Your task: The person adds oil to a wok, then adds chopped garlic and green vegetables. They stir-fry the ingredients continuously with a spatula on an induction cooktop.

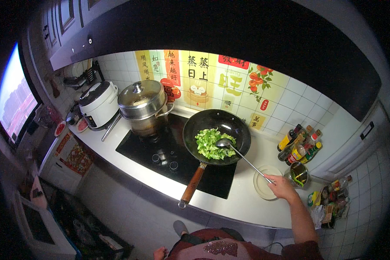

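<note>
Chopped green vegetables (209,146) lie in a black wok (240,130) on the right side of the black glass cooktop (143,151). My right hand (281,186) grips the long metal handle of a ladle (223,143), whose bowl rests on the vegetables. Below that hand, partly hidden by it, is a pale round plate (263,187) on the counter. The wok's wooden handle (193,185) points towards me over the counter edge, with no hand on it. My left hand (161,253) is low beside my body, its fingers curled, and I see nothing in it.
A lidded steamer pot (142,105) stands on the cooktop's left, beside a white rice cooker (99,105). Bottles (299,151) and a metal container (297,175) stand at the right. More jars and packets (333,201) sit in the right corner. A range hood (214,29) overhangs the counter.
</note>
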Motion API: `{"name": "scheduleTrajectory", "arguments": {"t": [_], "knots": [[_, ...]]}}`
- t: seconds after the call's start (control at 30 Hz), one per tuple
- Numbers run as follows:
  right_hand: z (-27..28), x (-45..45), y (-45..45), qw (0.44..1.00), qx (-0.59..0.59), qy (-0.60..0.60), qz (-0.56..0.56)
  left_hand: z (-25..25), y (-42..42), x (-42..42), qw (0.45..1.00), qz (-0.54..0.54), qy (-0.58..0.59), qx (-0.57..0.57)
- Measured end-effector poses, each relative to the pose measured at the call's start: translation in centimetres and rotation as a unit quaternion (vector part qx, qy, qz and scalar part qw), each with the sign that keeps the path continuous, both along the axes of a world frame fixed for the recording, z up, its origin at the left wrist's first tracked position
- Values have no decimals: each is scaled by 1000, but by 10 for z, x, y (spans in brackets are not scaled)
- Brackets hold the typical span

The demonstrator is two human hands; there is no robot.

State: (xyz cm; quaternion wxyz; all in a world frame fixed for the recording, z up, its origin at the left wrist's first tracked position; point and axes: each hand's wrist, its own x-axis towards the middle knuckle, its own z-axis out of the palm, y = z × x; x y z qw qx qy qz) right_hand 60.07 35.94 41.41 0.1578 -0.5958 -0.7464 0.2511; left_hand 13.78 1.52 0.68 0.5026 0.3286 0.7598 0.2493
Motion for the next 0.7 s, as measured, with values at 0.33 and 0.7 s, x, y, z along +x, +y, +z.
{"name": "scheduleTrajectory", "arguments": {"t": [0.33,0.7], "knots": [[-15,-16,17,997,-42,53,-41,-1,2,-4,997,25,-30,-62],[-31,-44,32,999,12,26,-21,-18,-16,-16,967,-154,203,20]]}}
